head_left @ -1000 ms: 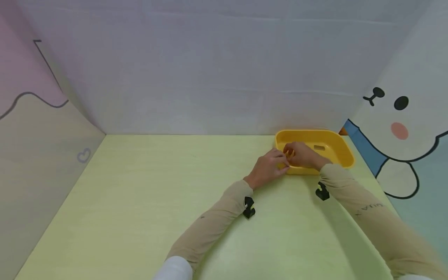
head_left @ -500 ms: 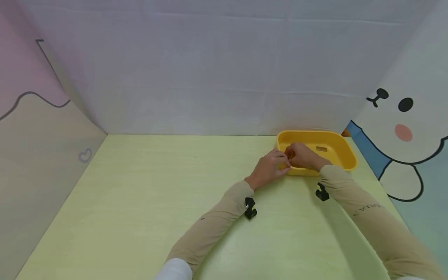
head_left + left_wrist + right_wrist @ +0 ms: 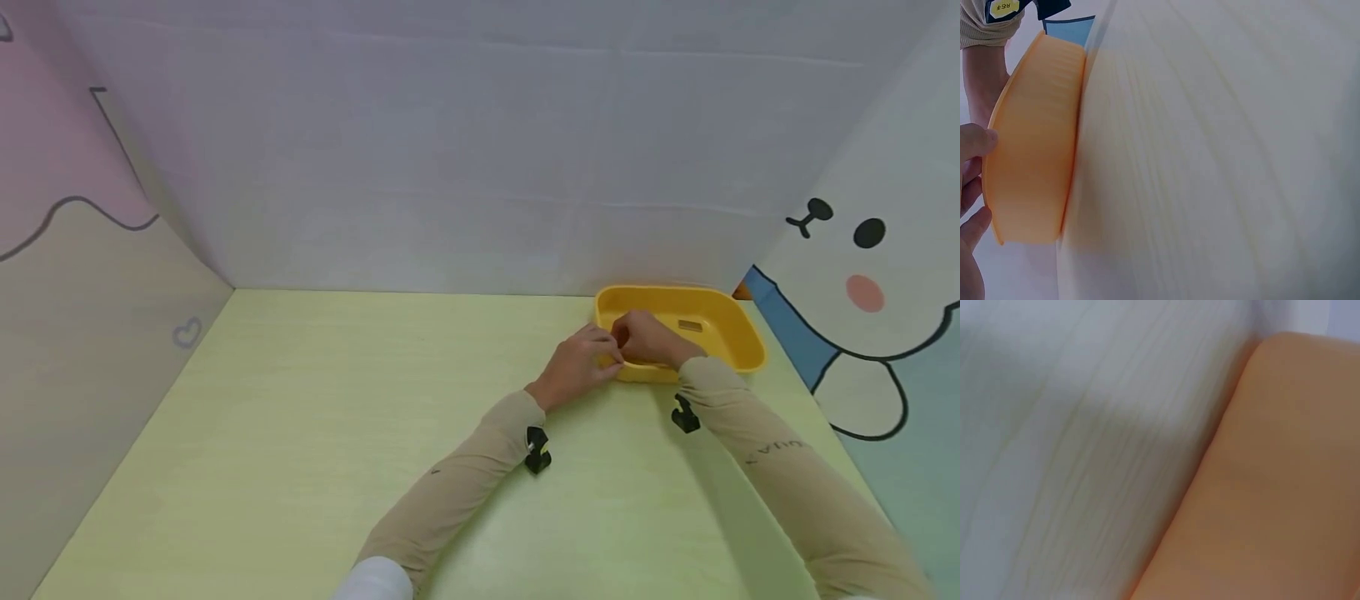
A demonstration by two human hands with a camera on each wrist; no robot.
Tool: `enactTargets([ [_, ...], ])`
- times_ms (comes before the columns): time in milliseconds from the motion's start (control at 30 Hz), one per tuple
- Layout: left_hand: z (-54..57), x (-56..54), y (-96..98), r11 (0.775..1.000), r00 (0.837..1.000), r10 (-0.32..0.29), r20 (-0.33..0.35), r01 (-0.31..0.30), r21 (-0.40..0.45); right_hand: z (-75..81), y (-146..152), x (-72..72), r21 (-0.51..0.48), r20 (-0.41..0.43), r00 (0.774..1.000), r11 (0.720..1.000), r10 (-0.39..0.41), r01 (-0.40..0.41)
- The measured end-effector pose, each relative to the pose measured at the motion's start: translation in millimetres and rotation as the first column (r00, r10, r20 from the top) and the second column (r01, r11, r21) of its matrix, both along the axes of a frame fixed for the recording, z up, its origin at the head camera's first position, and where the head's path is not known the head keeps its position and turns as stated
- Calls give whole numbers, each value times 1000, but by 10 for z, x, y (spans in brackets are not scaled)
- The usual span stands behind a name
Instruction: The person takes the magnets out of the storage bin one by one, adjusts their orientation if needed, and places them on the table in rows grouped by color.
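Tray (image 3: 723, 327) on table (image 3: 300, 433), back right corner. Back wall (image 3: 412, 167) just behind it, right wall (image 3: 918, 433) near its right end. Left wall (image 3: 75, 350) well apart, along table's left edge. Left hand (image 3: 574, 367) at tray's near left corner, touching rim. Right hand (image 3: 649, 338) just right of it, over near rim, fingers inside tray's left end. Both sleeves (image 3: 465, 467) in front of tray, over table.

left forearm (image 3: 453, 479) points past one o'clock, right forearm (image 3: 787, 471) past ten; left hand (image 3: 576, 367), thumb apart from fingers, sits just beside right hand (image 3: 649, 337).
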State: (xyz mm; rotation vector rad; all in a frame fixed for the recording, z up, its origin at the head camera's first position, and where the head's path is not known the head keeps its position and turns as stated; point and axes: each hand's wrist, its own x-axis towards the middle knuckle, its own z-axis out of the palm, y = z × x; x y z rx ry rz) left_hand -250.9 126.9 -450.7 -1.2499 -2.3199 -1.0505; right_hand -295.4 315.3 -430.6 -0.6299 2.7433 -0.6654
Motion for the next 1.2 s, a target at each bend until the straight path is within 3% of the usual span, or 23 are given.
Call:
enactTargets([
  [100,-6,-2,14,1000,1000,8,-11,-8,-3,-6,23,-7,-11,25,1000,1000,-7,7],
  [300,-29,19,37,1000,1000,-6,-23,6,-18,17,136,92,-39,-41,999,999,-5,3],
  [467,-8,16,44,999,998,-24,-54,23,-27,130,226,192,-23,12,1000,1000,7,-7],
  [667,22,-4,4,999,999,1,-42,-3,-49,270,210,159,35,90,996,999,22,-25],
  [800,-6,-12,-11,999,1000,-2,-27,1,-45,234,193,138,61,121,992,997,31,-39],
  [1200,-31,-13,7,1000,999,-7,-43,7,3,128,206,94,37,84,996,999,23,-27],
])
